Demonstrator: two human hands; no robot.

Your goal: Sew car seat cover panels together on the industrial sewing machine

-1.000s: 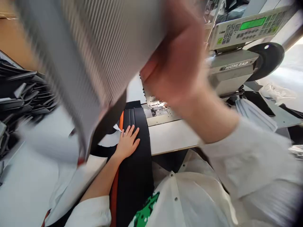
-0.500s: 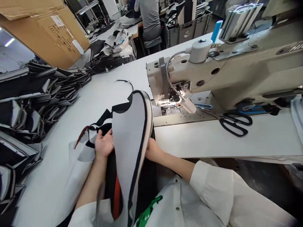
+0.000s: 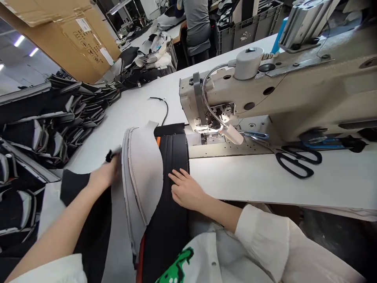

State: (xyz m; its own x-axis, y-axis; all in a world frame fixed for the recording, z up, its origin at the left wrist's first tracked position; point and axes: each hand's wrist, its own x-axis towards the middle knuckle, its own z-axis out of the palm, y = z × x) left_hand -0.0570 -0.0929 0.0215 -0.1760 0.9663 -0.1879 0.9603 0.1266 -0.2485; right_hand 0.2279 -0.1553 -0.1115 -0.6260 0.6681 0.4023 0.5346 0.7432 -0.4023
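A long black fabric panel (image 3: 173, 157) lies just left of the sewing machine (image 3: 212, 122), its far end near the needle area. My right hand (image 3: 187, 190) rests on this panel with its fingers spread. Beside it, a light grey piece with a curved, piped edge (image 3: 147, 165) stands folded over, partly covering the black panel. On the grey piece's left side is my left hand (image 3: 104, 173), blurred by motion, its fingers mostly hidden at the fabric's edge. More black fabric (image 3: 94, 232) hangs under my left forearm, and an orange-red strip (image 3: 140, 255) shows between the layers.
Black-handled scissors (image 3: 297, 161) and blue-handled snips (image 3: 256, 135) lie on the machine's right side. Stacked black and grey pieces (image 3: 59, 106) fill the left. A cardboard box (image 3: 79, 43) stands behind them. A seated person (image 3: 197, 23) is beyond the white table (image 3: 141, 106).
The grey piece has swung left and folded over, uncovering the black panel. My left hand has moved left. My right hand has come out from beside the fabric onto the panel, fingers spread.
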